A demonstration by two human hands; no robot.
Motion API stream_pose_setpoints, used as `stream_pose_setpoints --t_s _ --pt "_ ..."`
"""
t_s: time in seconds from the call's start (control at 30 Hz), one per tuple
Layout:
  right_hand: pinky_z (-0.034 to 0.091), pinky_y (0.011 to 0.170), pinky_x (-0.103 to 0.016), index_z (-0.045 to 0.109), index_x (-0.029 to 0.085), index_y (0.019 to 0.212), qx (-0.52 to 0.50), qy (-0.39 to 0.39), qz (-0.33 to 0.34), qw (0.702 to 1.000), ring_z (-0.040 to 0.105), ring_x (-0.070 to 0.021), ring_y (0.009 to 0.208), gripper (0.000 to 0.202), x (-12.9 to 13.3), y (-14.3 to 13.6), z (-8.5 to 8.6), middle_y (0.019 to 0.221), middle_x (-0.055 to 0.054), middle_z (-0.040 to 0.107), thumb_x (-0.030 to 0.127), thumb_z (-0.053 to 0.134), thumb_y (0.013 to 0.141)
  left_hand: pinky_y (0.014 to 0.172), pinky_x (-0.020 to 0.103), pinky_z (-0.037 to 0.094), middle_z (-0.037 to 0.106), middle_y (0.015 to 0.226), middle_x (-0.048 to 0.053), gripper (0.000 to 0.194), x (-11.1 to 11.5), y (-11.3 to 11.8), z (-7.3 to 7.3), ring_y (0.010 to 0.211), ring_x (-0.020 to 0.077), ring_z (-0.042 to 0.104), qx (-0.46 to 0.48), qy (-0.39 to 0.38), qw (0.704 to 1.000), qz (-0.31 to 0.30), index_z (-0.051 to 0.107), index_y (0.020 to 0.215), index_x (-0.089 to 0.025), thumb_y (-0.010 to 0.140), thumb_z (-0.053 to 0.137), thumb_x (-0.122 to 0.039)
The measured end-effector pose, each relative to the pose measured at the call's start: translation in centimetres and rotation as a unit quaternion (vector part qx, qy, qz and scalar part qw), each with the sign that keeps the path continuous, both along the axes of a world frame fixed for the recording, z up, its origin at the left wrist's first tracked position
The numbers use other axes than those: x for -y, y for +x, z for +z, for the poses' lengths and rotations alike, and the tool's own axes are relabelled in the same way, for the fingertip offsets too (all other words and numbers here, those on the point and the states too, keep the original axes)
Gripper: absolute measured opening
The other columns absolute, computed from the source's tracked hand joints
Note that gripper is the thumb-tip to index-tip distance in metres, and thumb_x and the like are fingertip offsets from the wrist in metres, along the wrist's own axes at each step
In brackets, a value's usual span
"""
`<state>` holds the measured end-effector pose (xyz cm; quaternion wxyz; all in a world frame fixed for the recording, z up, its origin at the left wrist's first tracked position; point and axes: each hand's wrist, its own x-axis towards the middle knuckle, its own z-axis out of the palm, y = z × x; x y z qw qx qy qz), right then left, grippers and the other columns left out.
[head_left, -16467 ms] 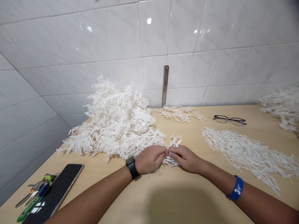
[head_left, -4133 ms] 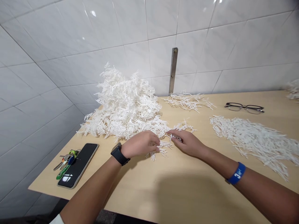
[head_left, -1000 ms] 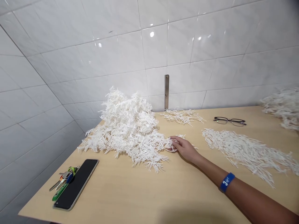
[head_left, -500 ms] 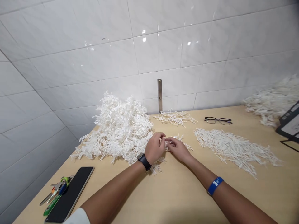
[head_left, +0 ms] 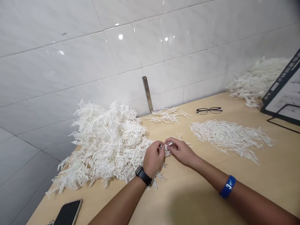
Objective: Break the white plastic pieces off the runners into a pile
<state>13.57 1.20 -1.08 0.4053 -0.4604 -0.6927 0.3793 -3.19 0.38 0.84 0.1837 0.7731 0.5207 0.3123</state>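
My left hand (head_left: pixel 153 158), with a black watch at its wrist, is closed in a pinch at the right edge of a big heap of white branching strands (head_left: pixel 105 140). Touching or nearly touching it, my right hand (head_left: pixel 180 151) also pinches, and white strands (head_left: pixel 167 150) show between the fingertips of both hands. A flatter pile of straighter white strands (head_left: pixel 227 137) lies to the right. Behind my hands, a small loose bunch of strands (head_left: pixel 167 115) rests near the wall.
Black-framed glasses (head_left: pixel 209 110) lie at the back. A phone (head_left: pixel 68 213) is at the front left. At the right stand a dark-edged printed board (head_left: pixel 287 97) and another white heap (head_left: pixel 260 78). A metal strip (head_left: pixel 147 93) is on the tiled wall.
The view has tilted and shifted, so the keys have nearly left the frame and more of the board shows. Both hands stay together, with white strands now more visible at the right fingertips.
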Motion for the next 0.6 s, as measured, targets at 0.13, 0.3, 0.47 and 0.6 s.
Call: stream_pose_setpoints --t_s 0.13,0.3,0.47,0.6 --pt "0.046 0.067 -0.028 0.064 0.022 0.096 0.019 -0.002 -0.008 1.000 0.061 -0.0168 0.071 0.017 -0.2 0.3 0.0 0.082 0.000 0.068 0.030 0.054 0.084 0.078 0.033 0.046 0.063 0.096 0.006 0.017 0.7 0.3 1.1 0.084 0.0187 0.059 0.007 0.048 0.999 0.001 0.060 0.098 -0.019 0.093 0.044 -0.022" --pt "0.046 0.069 -0.029 0.066 0.020 0.095 0.051 0.007 0.015 0.999 0.061 -0.0176 0.074 0.019 -0.1 0.2 -0.3 0.086 -0.002 0.070 0.025 0.055 0.080 0.081 0.033 0.047 0.065 0.092 0.007 0.019 7.8 2.6 2.2 0.089 0.0204 0.060 0.003 0.073 0.993 -0.098 0.061 0.096 -0.021 0.093 0.043 -0.021" --pt "0.045 0.069 -0.030 0.067 0.020 0.097 0.110 0.061 0.011 0.992 0.060 -0.0181 0.072 0.023 0.7 0.3 0.3 0.084 -0.004 0.069 0.023 0.049 0.084 0.072 0.026 0.048 0.068 0.079 0.005 0.014 13.4 5.1 -0.6 0.074 0.0159 0.061 -0.039 -0.033 0.954 -0.294 0.067 0.087 -0.019 0.083 0.054 -0.018" --pt "0.045 0.074 -0.031 0.067 0.020 0.098 0.087 0.159 -0.052 0.982 0.062 -0.0203 0.082 0.024 1.4 0.9 1.5 0.095 -0.007 0.070 0.023 0.045 0.088 0.067 0.023 0.045 0.067 0.076 0.002 0.017 11.4 5.2 -1.0 0.066 0.0116 0.057 0.038 -0.168 0.933 -0.317 0.069 0.081 -0.018 0.085 0.055 -0.025"
